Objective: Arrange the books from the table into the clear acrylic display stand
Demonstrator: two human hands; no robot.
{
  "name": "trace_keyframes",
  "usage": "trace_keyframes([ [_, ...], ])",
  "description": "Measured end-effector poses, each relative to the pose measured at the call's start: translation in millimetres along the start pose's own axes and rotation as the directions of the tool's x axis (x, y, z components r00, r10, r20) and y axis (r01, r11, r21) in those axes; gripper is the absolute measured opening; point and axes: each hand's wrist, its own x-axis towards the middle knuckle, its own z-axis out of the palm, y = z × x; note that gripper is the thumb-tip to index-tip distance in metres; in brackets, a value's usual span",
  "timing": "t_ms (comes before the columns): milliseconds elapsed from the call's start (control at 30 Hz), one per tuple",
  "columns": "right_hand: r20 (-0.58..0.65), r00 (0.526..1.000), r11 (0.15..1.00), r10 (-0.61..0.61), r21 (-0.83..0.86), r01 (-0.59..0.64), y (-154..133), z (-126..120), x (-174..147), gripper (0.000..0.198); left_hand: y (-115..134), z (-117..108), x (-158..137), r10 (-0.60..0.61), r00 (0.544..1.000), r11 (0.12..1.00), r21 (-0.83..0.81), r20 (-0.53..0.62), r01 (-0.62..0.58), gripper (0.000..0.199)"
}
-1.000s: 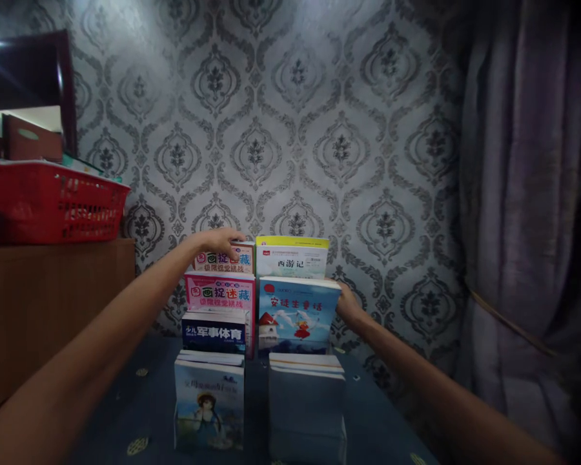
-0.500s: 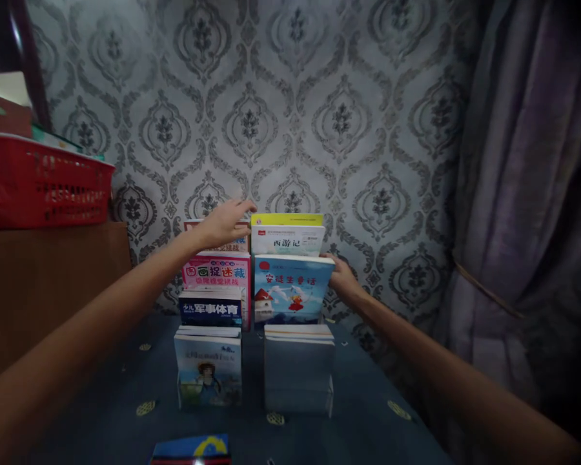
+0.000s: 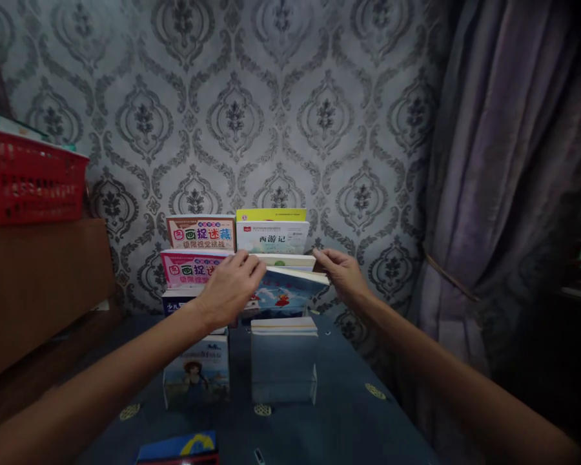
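On the dark blue patterned tabletop [image 3: 348,387], what's actually in those holders?

Front left, a clear plastic holder [image 3: 165,391] has a pale blue paperback with a hatted figure on it [image 3: 193,365]. Front right, another clear plastic holder [image 3: 314,382] has a stack of plain grey-blue-fronted books [image 3: 284,352]. Off left there's a red slatted plastic basket [image 3: 33,181] on a brown boxy cabinet [image 3: 43,278], something teal [image 3: 14,123] poking above the rim.

And the hands?

Both working just behind that front-right stack. Left hand [image 3: 239,287] has its fingers curled over the left end of the blue picture-cover book [image 3: 283,294]; right hand [image 3: 343,274] has fingertips at the right corner of the cream-edged book [image 3: 290,260] behind it. Can't tell if either one's really gripping, tbh.

Anything different?

Yep. Half a second ago the left hand was back at the brown-covered puzzle book [image 3: 201,232] and the blue one stood upright. Now it's tilted, top edge sloping down rightward.
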Motion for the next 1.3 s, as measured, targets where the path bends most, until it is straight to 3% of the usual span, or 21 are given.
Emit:
trace_keyframes([
  [200,0.132,0.987,0.992,0.091,0.070,-0.101,-5,-4,9,0.051,0,7,-5,0.016,0.998,1.000,-0.014,-0.064,-0.017,0.033],
  [400,0.318,0.935,0.988,0.155,-0.062,-0.142,-12,3,3,0.041,-1,8,-3,-0.014,0.999,0.995,-0.098,-0.050,0.009,0.033],
  [667,0.263,0.949,0.984,0.173,0.001,-0.180,-5,7,9,0.043,-16,-2,9,-0.061,0.991,0.944,-0.315,0.118,0.096,0.024],
  [833,0.217,0.953,0.975,0.212,0.019,-0.222,1,8,17,0.042,-21,-2,12,-0.024,0.991,0.908,-0.411,0.128,0.075,0.020],
  [967,0.146,0.979,0.989,0.143,-0.049,-0.137,10,12,25,0.045,-20,0,10,0.005,0.992,0.887,-0.459,0.127,0.055,0.016],
  [1100,0.110,0.993,0.989,-0.036,-0.135,0.051,19,12,26,0.047,-20,1,9,-0.012,0.993,0.877,-0.476,0.118,0.067,0.017],
  [1200,0.078,0.972,0.948,-0.220,-0.218,0.232,22,10,20,0.042,-21,4,10,-0.014,0.993,0.866,-0.495,0.116,0.070,0.017],
  [1300,0.105,0.922,0.845,-0.373,-0.370,0.385,17,8,13,0.028,-21,6,11,-0.021,0.994,0.861,-0.504,0.104,0.071,0.017],
])
